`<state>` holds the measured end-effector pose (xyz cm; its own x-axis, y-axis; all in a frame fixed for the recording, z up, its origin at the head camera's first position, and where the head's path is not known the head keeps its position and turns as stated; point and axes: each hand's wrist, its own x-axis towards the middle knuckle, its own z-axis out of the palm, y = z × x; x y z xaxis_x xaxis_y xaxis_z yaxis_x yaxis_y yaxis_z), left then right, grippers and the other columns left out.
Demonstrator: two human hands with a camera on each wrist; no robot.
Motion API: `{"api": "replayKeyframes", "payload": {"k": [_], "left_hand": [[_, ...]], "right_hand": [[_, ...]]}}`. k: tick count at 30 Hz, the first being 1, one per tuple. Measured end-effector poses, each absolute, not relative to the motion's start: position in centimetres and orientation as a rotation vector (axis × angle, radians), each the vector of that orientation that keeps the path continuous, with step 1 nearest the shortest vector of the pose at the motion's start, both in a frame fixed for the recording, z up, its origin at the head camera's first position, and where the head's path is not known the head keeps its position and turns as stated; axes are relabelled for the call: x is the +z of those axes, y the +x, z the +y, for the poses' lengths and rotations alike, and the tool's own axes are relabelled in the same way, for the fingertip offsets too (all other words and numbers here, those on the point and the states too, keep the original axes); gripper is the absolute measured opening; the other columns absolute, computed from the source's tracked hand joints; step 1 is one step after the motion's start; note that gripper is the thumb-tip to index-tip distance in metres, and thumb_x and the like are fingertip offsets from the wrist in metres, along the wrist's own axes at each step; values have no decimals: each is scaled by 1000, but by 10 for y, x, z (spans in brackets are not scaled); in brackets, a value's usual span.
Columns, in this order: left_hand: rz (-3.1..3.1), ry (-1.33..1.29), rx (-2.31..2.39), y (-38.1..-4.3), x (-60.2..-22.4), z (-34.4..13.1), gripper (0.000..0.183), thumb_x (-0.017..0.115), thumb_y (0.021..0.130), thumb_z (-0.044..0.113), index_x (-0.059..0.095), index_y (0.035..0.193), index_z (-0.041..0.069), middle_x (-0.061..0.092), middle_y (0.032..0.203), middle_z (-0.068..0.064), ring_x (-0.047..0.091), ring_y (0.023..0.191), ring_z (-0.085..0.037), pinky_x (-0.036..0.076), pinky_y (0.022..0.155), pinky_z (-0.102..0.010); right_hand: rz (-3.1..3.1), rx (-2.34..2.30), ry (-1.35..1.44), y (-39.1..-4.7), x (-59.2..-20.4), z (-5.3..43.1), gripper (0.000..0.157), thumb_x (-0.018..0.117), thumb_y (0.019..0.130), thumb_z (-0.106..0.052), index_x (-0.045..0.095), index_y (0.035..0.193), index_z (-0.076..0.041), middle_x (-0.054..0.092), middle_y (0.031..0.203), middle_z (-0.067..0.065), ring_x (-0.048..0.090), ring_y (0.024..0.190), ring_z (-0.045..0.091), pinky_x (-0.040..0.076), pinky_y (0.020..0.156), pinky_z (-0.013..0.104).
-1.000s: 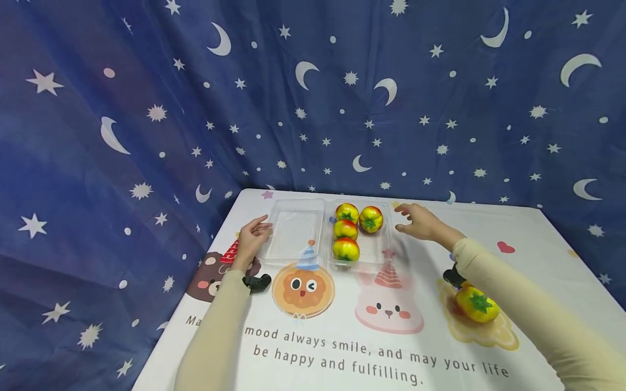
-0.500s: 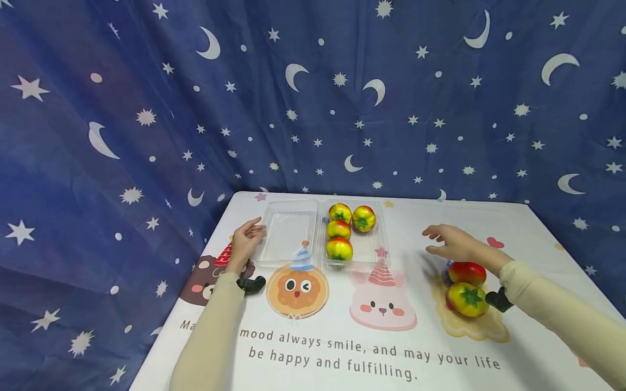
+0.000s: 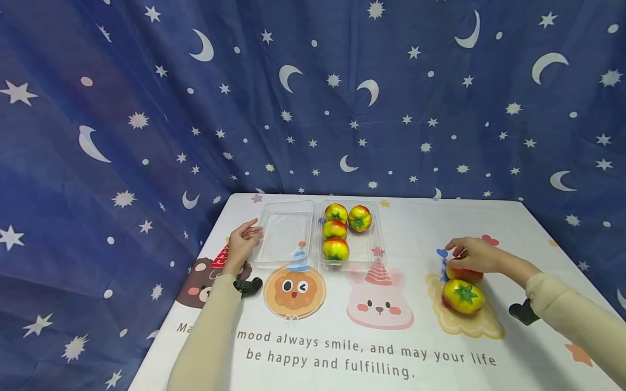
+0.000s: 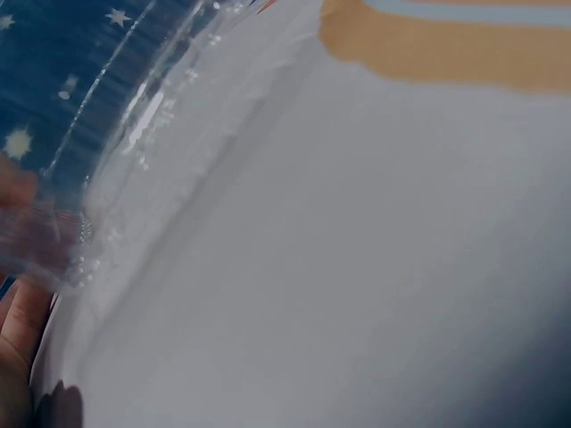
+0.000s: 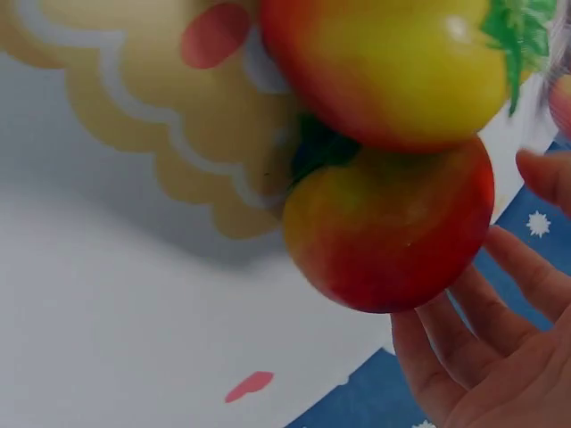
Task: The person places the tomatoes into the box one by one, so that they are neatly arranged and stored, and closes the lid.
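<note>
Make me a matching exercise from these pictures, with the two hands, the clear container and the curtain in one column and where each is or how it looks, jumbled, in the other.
Column 1
1. Left hand
2. Clear container
3. Right hand
4. Curtain

Column 2
A. Dark blue with white moons and stars
B. At the farther loose fruit
C. By the container's left edge
D. Holds four fruits in its right half

Pairs: 1-C, 2-D, 3-B, 4-A

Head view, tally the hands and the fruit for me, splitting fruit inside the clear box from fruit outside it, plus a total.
Fruit in the clear box: 4
Loose fruit outside it: 2
Left hand and right hand: 2
Total: 8
</note>
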<state>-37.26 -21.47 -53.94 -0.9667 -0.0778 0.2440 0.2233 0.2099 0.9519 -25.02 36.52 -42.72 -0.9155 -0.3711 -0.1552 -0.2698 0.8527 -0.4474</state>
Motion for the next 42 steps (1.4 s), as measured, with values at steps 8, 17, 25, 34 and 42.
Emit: {"api": "replayKeyframes", "payload": {"k": [8, 17, 25, 34, 42], "left_hand": [[-2240, -111, -1851, -372, -540, -217, 48, 67, 91, 5, 57, 138, 3, 67, 118, -21, 64, 83, -5, 53, 68, -15], [-2234, -113, -1853, -372, -541, -216, 48, 67, 91, 6, 57, 138, 4, 67, 118, -22, 65, 83, -5, 54, 68, -15], [-2250, -111, -1823, -369, -540, -216, 47, 67, 91, 6, 58, 137, 5, 68, 117, -19, 64, 85, -3, 53, 68, -15], [-2240, -133, -1824, -369, -537, -215, 46, 66, 91, 3, 57, 137, 2, 66, 118, -23, 65, 89, -11, 52, 68, -13], [-2255, -124, -1820, -369, -538, -214, 47, 66, 91, 4, 57, 137, 3, 66, 119, -23, 66, 94, -17, 51, 68, -12]], "right_hand": [[2771, -661, -480, -248, -430, 375, 51, 78, 83, -18, 58, 120, 10, 68, 102, 16, 63, 91, 28, 58, 81, 44], [2830, -682, -511, -242, -425, 392, 37, 72, 83, -7, 62, 114, 11, 66, 106, 23, 62, 98, 43, 53, 86, 55], [2876, -682, -449, -241, -419, 407, 21, 69, 84, 0, 69, 103, 8, 68, 102, 20, 61, 98, 44, 52, 85, 58], [2914, -689, -393, -240, -418, 417, 17, 67, 86, -2, 71, 100, 8, 68, 100, 21, 63, 92, 40, 56, 79, 53], [2903, -694, -362, -240, -423, 420, 34, 80, 80, -12, 67, 103, 8, 69, 99, 18, 63, 92, 38, 56, 81, 52]]}}
